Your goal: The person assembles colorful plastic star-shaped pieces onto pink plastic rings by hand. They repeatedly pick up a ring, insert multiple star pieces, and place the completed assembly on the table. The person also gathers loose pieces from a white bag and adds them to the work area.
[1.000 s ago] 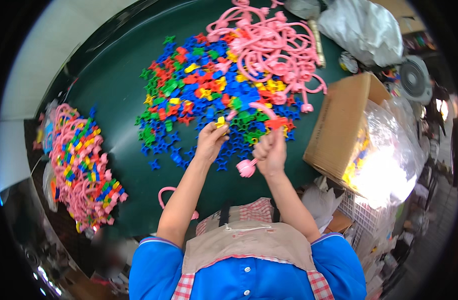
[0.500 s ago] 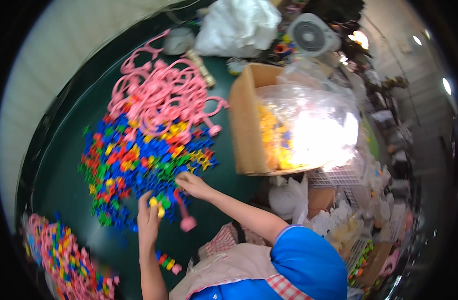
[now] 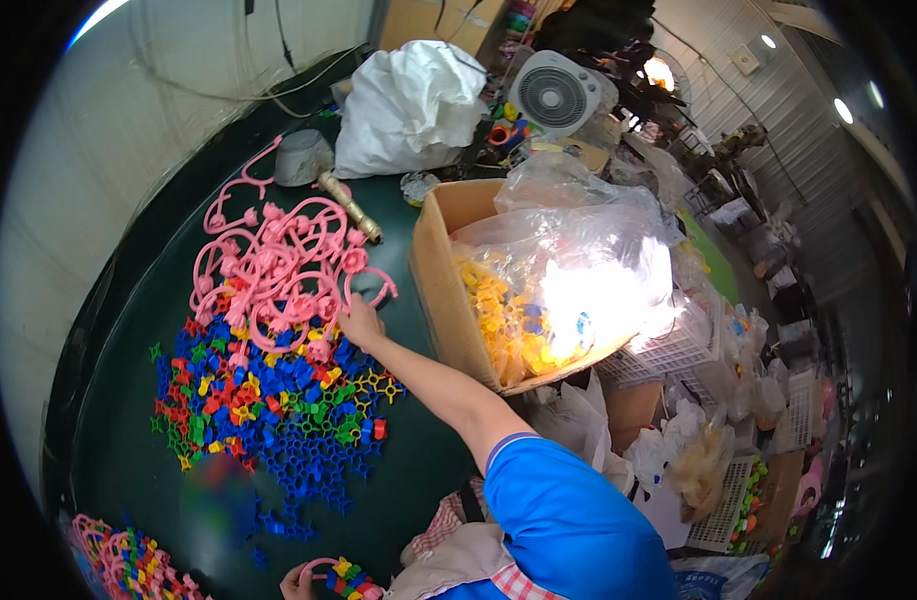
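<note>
At the right edge of a heap of pink curved plastic rods [image 3: 273, 265], my right hand [image 3: 362, 324] reaches far forward. Its fingers are closed on a pink rod [image 3: 386, 287] with a bent, ring-like shape. Down at the lower edge, my left hand [image 3: 297, 583] pinches a pink ring strung with coloured pieces [image 3: 346, 577] in green, yellow, blue and red; the picture's edge cuts off part of this hand. Between my hands spread loose star- and flower-shaped plastic pieces [image 3: 278, 400] in blue, red, green and yellow.
A cardboard box [image 3: 448, 285] with yellow pieces and clear bags stands right of the dark green table [image 3: 108, 430]. Behind are a white sack [image 3: 413, 110], a grey tub [image 3: 303, 158] and a fan [image 3: 555, 92]. More strung pink rings [image 3: 138, 565] lie at lower left.
My right hand has gone from the loose coloured pieces forward to the pink rods. My left hand has drawn back from the pieces to the lower edge. The view has shifted.
</note>
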Demonstrator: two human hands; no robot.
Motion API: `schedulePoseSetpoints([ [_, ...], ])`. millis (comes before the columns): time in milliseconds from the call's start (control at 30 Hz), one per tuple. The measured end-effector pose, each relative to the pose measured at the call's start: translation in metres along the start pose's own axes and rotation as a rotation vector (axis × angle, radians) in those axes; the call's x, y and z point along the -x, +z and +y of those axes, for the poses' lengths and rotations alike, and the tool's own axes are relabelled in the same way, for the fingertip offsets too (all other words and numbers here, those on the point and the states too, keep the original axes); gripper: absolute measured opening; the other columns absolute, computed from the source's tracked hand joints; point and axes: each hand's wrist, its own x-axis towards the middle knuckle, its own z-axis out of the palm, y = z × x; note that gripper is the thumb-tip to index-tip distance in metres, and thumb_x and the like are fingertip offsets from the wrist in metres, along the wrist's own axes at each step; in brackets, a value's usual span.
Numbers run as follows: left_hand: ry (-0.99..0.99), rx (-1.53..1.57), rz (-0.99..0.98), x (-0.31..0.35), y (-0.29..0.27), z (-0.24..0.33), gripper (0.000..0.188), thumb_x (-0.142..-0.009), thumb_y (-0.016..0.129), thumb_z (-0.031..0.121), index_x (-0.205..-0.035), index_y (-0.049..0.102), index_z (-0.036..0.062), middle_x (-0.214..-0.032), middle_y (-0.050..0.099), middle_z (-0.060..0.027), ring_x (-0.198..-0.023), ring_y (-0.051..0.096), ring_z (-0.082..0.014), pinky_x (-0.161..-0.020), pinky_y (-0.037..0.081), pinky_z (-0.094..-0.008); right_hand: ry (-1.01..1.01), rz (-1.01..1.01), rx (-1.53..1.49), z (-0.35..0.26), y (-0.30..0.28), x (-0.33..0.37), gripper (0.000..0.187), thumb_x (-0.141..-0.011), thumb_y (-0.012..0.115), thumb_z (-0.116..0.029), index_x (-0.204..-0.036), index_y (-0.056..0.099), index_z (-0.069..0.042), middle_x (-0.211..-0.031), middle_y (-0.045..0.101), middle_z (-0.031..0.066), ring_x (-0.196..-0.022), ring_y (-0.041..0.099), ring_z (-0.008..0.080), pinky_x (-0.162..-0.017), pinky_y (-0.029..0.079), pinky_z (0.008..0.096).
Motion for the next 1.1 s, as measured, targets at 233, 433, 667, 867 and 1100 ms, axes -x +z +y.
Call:
schedulePoseSetpoints([
  [233, 0.63, -0.719, 0.85, -0.031, 0.005, -0.022, 0.03, -0.077, 0.074, 0.007, -0.106, 0.069, 0.0033, -0.104, 0.063, -0.016, -0.101, 0.059, -0.0364, -0.085, 0.048, -0.0442, -0.252, -0.215, -0.747, -0.073, -0.052, 0.102, 0.034, -0.107, 0.046, -0.028, -0.118, 0.066, -0.002, -0.066, 0.046, -0.0043, -0.057, 0.044, 0.0047, -0.055, 0.041, 0.0231],
  [433, 0.719, -0.493, 0.441, -0.062, 0.098, 0.015, 0.034, -0.084, 0.07, 0.008, -0.117, 0.065, 0.009, -0.112, 0.059, -0.013, -0.088, 0.066, -0.0311, -0.074, 0.055, -0.0399, -0.188, -0.125, -0.983, -0.063, -0.071, 0.156, 0.026, -0.104, 0.049, -0.017, -0.119, 0.059, 0.002, -0.065, 0.036, -0.0042, -0.051, 0.033, 0.0038, -0.044, 0.032, 0.0215],
  [667, 0.733, -0.77, 0.322, -0.131, 0.158, 0.028, 0.022, -0.083, 0.064, 0.006, -0.103, 0.067, 0.0124, -0.115, 0.059, -0.0116, -0.088, 0.067, -0.0367, -0.071, 0.056, -0.0469, 0.337, -0.378, -0.99, 0.027, -0.084, 0.224, 0.036, -0.105, 0.048, -0.037, -0.101, 0.062, -0.004, -0.057, 0.028, -0.008, -0.041, 0.025, 0.0031, -0.036, 0.016, 0.0226],
  [867, 0.784, -0.59, 0.497, -0.147, 0.125, 0.092, 0.018, -0.086, 0.066, 0.011, -0.103, 0.069, 0.0125, -0.107, 0.065, -0.0092, -0.079, 0.068, -0.035, -0.067, 0.056, -0.0465, 0.666, -0.276, -0.933, 0.133, -0.047, 0.279, 0.04, -0.105, 0.048, -0.043, -0.1, 0.061, -0.005, -0.054, 0.024, -0.0074, -0.04, 0.023, 0.0045, -0.037, 0.017, 0.0238],
  [1100, 0.881, -0.697, 0.362, -0.19, 0.194, 0.139, 0.017, -0.083, 0.063, 0.008, -0.1, 0.067, 0.011, -0.103, 0.064, -0.0129, -0.081, 0.067, -0.0376, -0.069, 0.056, -0.0473, 0.792, -0.359, -1.032, 0.146, -0.015, 0.274, 0.039, -0.105, 0.046, -0.043, -0.102, 0.06, -0.007, -0.052, 0.023, -0.0074, -0.04, 0.022, 0.0055, -0.039, 0.017, 0.0242],
])
